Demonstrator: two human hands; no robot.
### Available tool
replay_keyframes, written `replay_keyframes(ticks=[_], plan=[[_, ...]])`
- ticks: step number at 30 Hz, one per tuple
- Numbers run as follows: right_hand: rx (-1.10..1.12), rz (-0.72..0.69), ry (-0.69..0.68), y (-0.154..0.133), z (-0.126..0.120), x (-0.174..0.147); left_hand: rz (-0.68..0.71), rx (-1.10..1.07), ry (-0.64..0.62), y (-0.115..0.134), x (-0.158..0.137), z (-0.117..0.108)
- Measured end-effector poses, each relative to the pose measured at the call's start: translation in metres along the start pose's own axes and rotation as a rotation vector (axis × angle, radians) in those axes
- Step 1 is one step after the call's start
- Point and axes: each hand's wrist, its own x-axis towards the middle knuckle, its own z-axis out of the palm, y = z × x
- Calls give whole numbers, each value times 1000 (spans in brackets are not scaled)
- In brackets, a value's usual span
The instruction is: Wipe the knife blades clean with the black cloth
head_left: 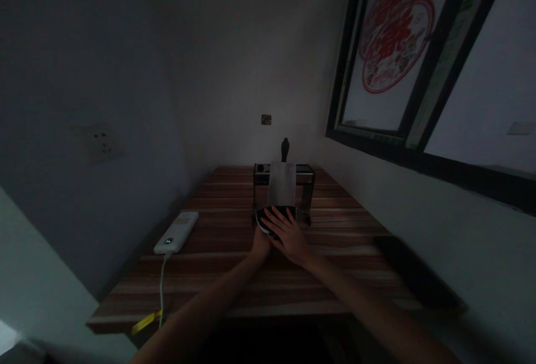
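Apparently light and pliable, the dark object (261,215) sat between the right hand (290,239), spread flat above, and the left hand (261,241) below, closure undeterminable; its pale rim (258,223) suited holding. Beyond the grip stood a metal frame (307,192).

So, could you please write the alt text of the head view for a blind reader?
A person's right grip spreads over a dark, pale-edged object, the left grip at its near side, before a metal machine with a pale sheet on a striped table. A white device with a cable lies left, in dim light.
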Motion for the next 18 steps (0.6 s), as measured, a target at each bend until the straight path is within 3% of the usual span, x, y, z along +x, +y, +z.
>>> replay_keyframes(ticks=[7, 18], plan=[[-22, 11, 13, 12, -3, 10, 29, -48, -82, -4, 3, 5], [-134, 52, 116, 46, -24, 51, -80, 106, -6, -6, 6, 9]])
